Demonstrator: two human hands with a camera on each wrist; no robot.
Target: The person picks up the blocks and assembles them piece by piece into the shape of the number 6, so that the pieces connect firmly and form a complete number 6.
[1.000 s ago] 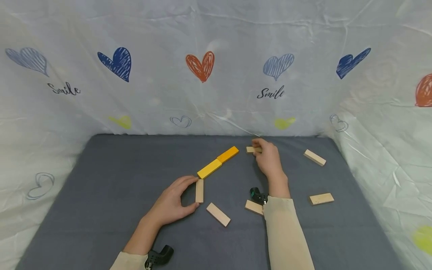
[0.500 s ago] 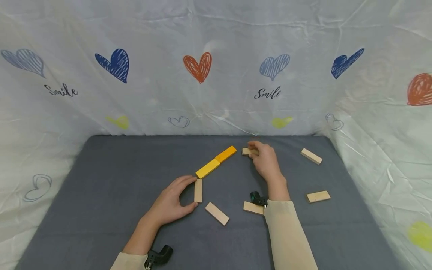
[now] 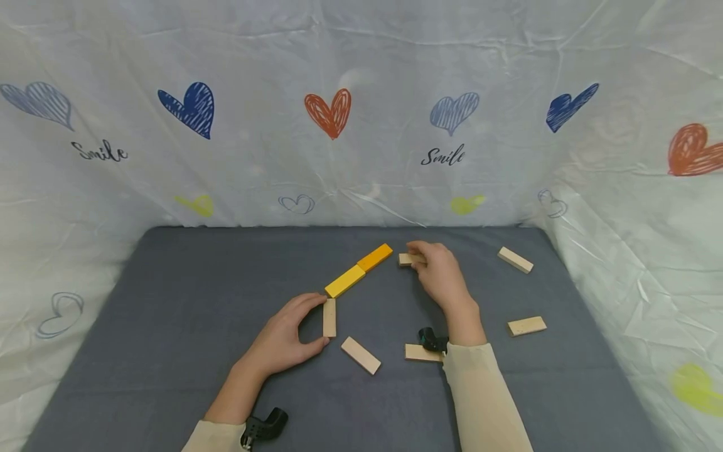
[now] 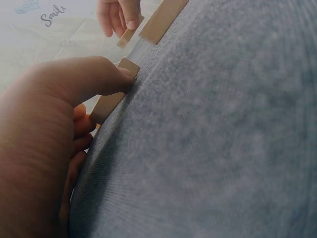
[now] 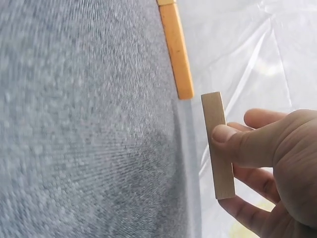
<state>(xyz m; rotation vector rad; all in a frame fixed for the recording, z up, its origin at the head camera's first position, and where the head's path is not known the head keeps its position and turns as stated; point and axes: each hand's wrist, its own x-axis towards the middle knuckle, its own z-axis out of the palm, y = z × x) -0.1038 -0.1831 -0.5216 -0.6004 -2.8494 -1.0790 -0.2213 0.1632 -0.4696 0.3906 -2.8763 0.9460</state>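
Observation:
My left hand (image 3: 285,336) pinches a plain wooden block (image 3: 330,319) by its two ends, thumb at the near end and fingers at the far end, on the grey cloth. The block's far end meets the lower end of a yellow block (image 3: 345,281). An orange block (image 3: 375,257) continues that slanting row. My right hand (image 3: 443,273) pinches another plain wooden block (image 5: 218,153) between thumb and fingers. In the right wrist view this block is raised off the cloth, a short gap from the orange block's end.
A loose wooden block (image 3: 361,356) lies right of my left hand. Another block (image 3: 420,353) is partly hidden by my right wrist. Farther right lie two more, a far block (image 3: 515,259) and a nearer block (image 3: 527,326). A printed white curtain (image 3: 361,157) borders the grey cloth (image 3: 214,301).
My right hand has moved left and slightly nearer with its wooden block, approaching the orange block. The left hand keeps its hold. The whole head view has shifted slightly.

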